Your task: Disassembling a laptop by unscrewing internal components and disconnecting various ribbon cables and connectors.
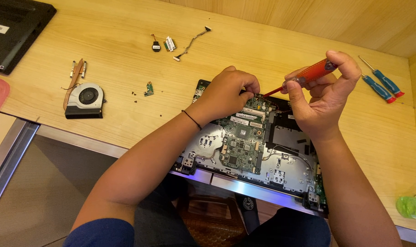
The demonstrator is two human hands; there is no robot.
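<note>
An opened black laptop base with a green circuit board [242, 137] lies at the near edge of the pale wooden worktop [125, 59]. The left hand [228, 91] pinches closed at the board's far edge. The right hand [322, 93] is clamped on a red-handled screwdriver [308, 75], its tip at the board's far edge. A grey cooling fan with copper pipe [83, 98] lies well left of the laptop; two blue-handled screwdrivers [381, 84] lie right of it.

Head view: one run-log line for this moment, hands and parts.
left hand: fingers pinching at motherboard top edge | right hand: holds red screwdriver, tip at same spot | fan: apart, on table
</note>
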